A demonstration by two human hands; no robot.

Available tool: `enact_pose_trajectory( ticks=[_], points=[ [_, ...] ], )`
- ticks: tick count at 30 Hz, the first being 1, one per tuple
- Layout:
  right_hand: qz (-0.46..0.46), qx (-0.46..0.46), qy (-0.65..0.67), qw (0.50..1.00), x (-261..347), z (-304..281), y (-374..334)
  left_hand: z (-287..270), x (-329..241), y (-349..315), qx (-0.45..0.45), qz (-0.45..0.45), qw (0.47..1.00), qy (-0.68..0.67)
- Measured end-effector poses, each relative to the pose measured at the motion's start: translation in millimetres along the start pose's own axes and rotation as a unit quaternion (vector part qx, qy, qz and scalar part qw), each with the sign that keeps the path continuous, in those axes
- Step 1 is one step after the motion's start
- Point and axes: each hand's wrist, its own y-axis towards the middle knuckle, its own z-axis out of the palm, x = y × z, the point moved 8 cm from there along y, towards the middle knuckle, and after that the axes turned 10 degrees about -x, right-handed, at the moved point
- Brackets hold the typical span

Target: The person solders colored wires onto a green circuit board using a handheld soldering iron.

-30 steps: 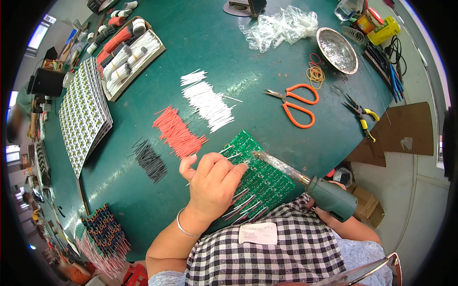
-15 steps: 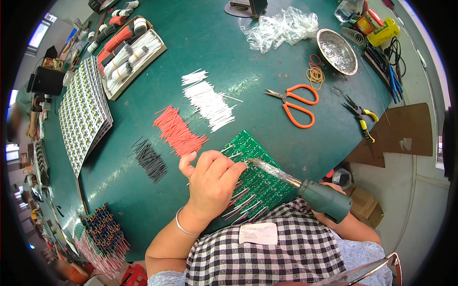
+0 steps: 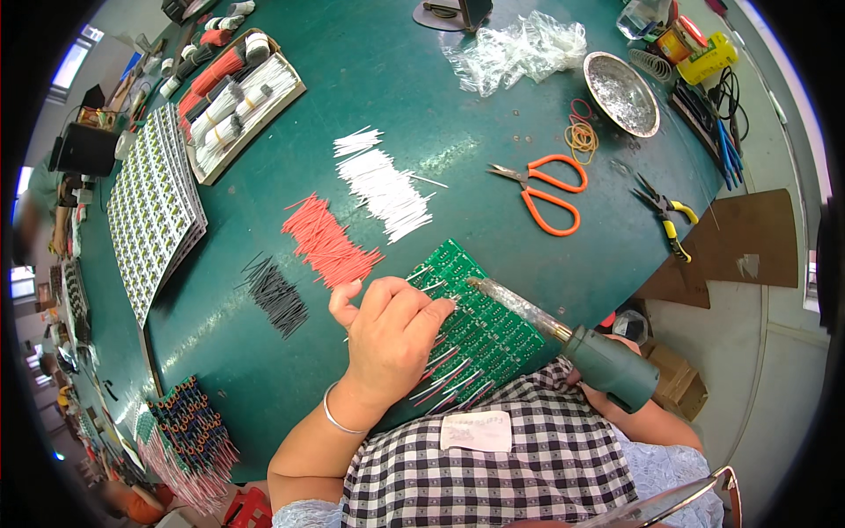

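Note:
My left hand rests over the left part of a green circuit board, thumb and forefinger pinched at its surface. A thin wire seems to be in the pinch; its pale end pokes out left of the hand. My right hand is wrapped round the green handle of a soldering iron, which partly hides the fingers. The iron's tip is over the board, a short way up and right of my left fingertips. Several red, white and dark wires stick out along the board's near left side.
Beyond the board lie piles of white wires, red wires and black wires. Orange-handled scissors, pliers and a metal bowl are on the right. Board panels and a wire box stand left.
The soldering iron has shifted slightly right and its tip has moved up and away from my left fingertips. My left hand has stayed in place.

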Motion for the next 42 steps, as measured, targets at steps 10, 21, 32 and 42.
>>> enact_pose_trajectory(
  ticks=[10,21,32,42],
  points=[
    [0.192,0.048,0.264,0.944,-6,5,1,-5,-7,3,-0.016,0.0,0.999,0.039],
    [0.127,0.142,0.266,0.945,-2,2,-8,-25,-22,4,-0.022,0.003,0.999,0.033],
    [-0.124,0.071,-0.066,0.988,19,-10,-16,0,-20,-6,-0.015,0.006,1.0,-0.013],
    [-0.09,0.125,-0.074,0.985,17,-6,-11,2,-18,-6,-0.004,0.003,1.0,-0.018]
  ],
)
